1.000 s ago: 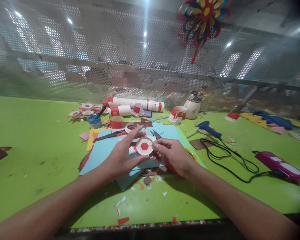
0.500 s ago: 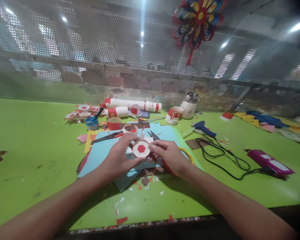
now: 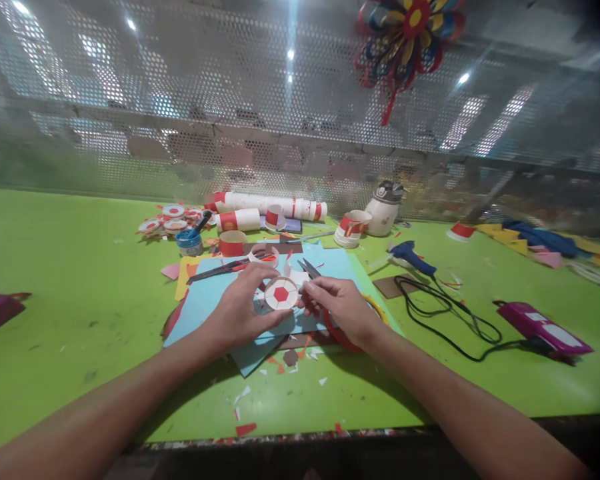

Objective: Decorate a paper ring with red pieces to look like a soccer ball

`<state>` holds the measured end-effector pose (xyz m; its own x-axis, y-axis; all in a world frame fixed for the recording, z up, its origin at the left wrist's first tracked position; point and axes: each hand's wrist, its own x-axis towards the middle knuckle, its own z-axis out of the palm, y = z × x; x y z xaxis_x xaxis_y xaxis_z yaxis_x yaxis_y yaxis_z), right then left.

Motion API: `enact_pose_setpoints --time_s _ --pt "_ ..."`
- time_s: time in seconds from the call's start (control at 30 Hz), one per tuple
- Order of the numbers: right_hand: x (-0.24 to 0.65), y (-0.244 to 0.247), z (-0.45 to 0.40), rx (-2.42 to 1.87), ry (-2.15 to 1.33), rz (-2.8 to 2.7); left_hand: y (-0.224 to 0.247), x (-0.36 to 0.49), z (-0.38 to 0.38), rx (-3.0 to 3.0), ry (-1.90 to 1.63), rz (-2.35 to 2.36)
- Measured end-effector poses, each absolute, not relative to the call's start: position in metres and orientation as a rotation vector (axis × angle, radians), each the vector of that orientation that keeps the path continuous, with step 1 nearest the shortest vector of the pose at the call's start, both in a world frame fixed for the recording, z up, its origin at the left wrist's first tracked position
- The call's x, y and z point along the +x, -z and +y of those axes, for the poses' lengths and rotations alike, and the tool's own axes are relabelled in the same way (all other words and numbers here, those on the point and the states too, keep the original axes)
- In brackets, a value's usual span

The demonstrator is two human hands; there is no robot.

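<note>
No text, brand or number can be read in the head view. Marked surfaces found:
- White cylinder with a red band (image 3: 243, 220), far side of the green bench (image 3: 80, 267): a gold mark on the red, too small to read.
- White cup with a red band (image 3: 351, 228), far side: gold marking, illegible.
- White bottle with a dark grey lid (image 3: 383, 217), far side: a small mark on the body, unreadable.
- Magenta plastic power block (image 3: 545, 330), right side: pale panels, nothing legible.
- Round white disc (image 3: 281, 294), in the left hand (image 3: 240, 308): a red hexagon with thin radiating lines.
</note>
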<state>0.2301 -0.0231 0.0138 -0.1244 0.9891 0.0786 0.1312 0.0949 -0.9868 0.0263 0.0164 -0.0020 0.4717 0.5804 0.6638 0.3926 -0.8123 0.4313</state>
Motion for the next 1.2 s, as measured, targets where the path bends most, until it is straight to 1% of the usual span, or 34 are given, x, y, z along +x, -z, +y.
enact_pose_setpoints --time_s 0.6,0.93,1.2 --pt "0.228 -0.004 -0.024 -1.137 -1.281 -1.397 0.006 0.026 0.015 2.532 -1.259 0.805" --pt "0.220 -0.007 -0.026 -1.185 -1.254 -1.326 0.009 0.026 0.014 2.561 -1.242 0.837" --pt "0.225 -0.002 -0.022 -1.184 -1.183 -1.364 0.006 0.027 0.015 2.364 -1.241 0.911"
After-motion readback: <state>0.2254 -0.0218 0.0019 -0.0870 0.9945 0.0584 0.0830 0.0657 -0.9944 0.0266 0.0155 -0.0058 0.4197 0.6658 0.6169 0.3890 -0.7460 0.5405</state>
